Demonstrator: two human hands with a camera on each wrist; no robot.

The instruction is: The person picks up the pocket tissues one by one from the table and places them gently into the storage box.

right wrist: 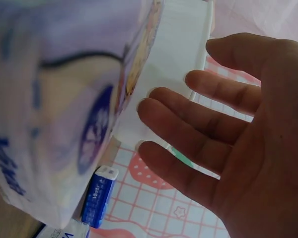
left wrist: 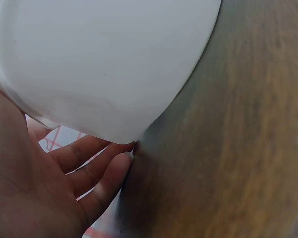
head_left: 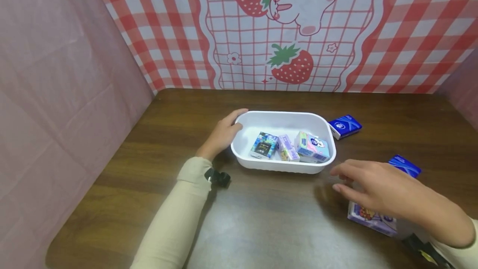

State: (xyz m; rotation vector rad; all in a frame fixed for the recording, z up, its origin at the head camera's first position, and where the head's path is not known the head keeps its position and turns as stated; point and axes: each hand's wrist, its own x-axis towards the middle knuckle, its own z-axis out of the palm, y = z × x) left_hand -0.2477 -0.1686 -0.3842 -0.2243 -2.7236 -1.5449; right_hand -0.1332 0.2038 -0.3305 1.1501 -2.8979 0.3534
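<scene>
My left hand [head_left: 221,135] grips the left end of a white plastic basin [head_left: 274,165], its thumb over the rim and its other fingers along the outside. In the left wrist view those fingers lie partly behind the basin wall [left wrist: 104,64]. Inside the basin are a blue-patterned tissue pack [head_left: 264,145], a slim purple pack [head_left: 288,148] and a pastel tissue pack [head_left: 313,146]. Over the table, right of the basin, my right hand [head_left: 384,184] holds nothing, fingers apart and loosely bent. Nearest to it lies a purple tissue pack [head_left: 373,219], large in the right wrist view [right wrist: 64,114].
One blue tissue pack [head_left: 345,126] lies against the basin's right end. Another blue pack [head_left: 405,166] is partly hidden behind my right hand. The brown wooden table [head_left: 261,219] meets a red-checked strawberry cloth [head_left: 239,69] at the back, and a pink curtain [head_left: 67,94] hangs left.
</scene>
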